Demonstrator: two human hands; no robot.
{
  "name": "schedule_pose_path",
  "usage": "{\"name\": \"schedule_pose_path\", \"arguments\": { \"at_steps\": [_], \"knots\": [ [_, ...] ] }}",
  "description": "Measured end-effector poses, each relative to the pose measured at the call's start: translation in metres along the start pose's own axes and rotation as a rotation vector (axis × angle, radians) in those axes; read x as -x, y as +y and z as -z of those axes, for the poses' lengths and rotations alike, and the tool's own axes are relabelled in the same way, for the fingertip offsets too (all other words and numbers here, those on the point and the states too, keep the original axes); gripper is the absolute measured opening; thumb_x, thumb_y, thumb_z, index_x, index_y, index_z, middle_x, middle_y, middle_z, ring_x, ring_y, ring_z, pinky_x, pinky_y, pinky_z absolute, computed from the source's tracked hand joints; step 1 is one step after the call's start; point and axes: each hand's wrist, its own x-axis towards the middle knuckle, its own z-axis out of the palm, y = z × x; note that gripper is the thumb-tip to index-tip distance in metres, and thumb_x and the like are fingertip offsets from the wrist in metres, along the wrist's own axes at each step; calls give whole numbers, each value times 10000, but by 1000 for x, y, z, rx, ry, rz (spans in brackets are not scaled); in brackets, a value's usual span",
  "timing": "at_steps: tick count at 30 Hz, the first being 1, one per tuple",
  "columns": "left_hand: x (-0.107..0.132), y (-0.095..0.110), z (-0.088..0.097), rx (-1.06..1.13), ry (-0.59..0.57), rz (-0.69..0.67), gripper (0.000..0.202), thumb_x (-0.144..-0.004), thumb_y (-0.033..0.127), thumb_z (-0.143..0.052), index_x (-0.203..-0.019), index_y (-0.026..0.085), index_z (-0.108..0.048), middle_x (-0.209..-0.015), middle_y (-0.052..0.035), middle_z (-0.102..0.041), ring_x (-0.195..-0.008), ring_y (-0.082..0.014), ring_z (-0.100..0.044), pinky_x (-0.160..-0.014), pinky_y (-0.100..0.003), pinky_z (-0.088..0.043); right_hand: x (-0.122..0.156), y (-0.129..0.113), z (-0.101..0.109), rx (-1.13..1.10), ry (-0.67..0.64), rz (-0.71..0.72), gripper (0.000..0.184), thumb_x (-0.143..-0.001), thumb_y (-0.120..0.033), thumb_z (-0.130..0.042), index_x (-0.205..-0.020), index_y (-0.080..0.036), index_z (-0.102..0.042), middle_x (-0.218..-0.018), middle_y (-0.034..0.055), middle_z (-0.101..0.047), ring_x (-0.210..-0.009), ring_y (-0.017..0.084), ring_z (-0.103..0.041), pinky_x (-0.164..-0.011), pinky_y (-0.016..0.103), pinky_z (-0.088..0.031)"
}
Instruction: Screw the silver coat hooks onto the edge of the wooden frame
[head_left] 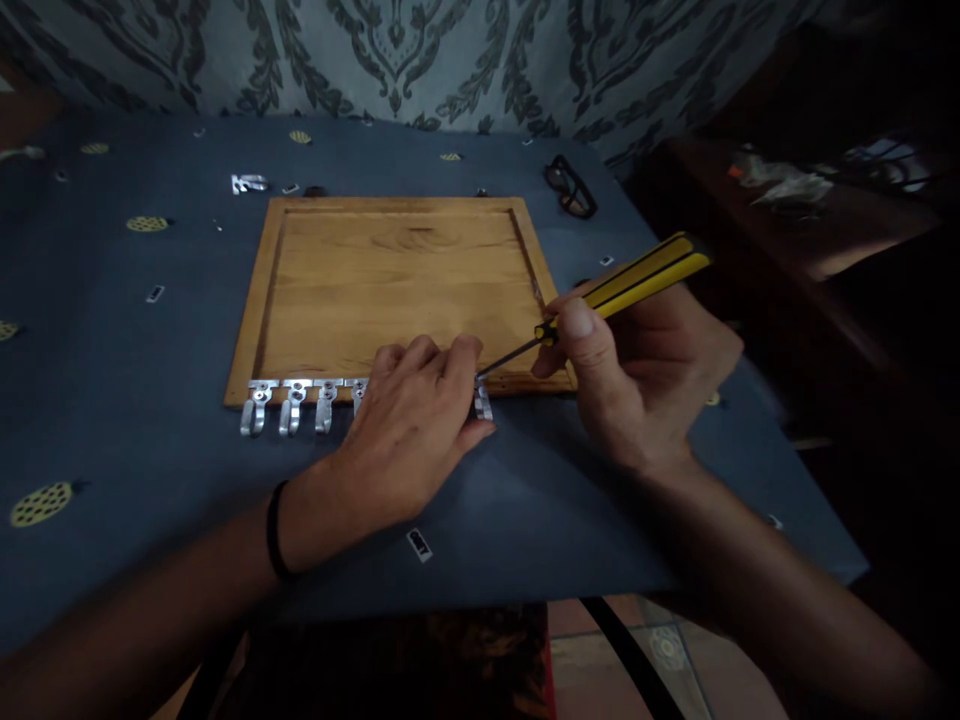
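The blue-covered table [150,350] carries a framed wooden board [397,280], mostly beyond the left hand [409,430], which bends over its near edge, its hold hidden. The right hand [652,370] is closed on a yellow-and-black screwdriver [622,287], tip just beside the left hand. Silver hooks [324,412] flank the left hand.

Yellow-and-black screwdriver [630,283], tilted — tip at a silvery hook [483,402] along the near edge of a flat wooden board [397,290]

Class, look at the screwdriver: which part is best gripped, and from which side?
Probably the handle, from the right: it is thick and slants up rightward, while the thin shaft runs down-left to a hook beside the left hand.
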Motion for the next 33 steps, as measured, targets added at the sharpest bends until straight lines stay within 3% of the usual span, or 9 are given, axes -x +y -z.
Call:
{"name": "schedule_pose_path", "arguments": {
  "at_steps": [4, 12, 25, 33],
  "knots": [
    [0, 0, -1, -6, 14, -5, 506, -893, 299, -746, -1286, 139, -470, -1109, -100, -701, -1099, -305, -596, -941, -453, -451, 1, 5, 2, 53, -21, 38, 246, -924, -408, -670, -768, -222, -626, -654, -26, -588, -514, 111, -560, -482, 275, -437],
    [1, 0, -2, 12, 33, -2, 466, -892, 289, -745, -1256, 159, -486, -1106, -90, -708, -1096, -297, -603, -941, -455, -459, 5, 6, 4, 119, -75, -37, 289, -915, -467, -668, -749, -235, -621, -710, -3, -583, -561, 134, -564, -501, 297, -452],
    [2, 0, -5, -12, 74, -21, 481, -864, 293, -781, -1221, 173, -482, -1079, -74, -704, -1062, -288, -602, -912, -436, -455, 1, 2, 8, 36, -182, -41, 193, -915, -457, -679, -873, -270, -708, -770, 8, -639, -573, 140, -609, -469, 280, -483],
    [2, 0, -4, -18, 59, -11, 451, -888, 295, -747, -1234, 180, -483, -1074, -71, -702, -1046, -283, -604, -907, -436, -456, -1, -4, 7, -1, -148, -91, 123, -917, -393, -697, -920, -275, -733, -763, -19, -697, -551, 130, -650, -537, 290, -524]
  ]
}}
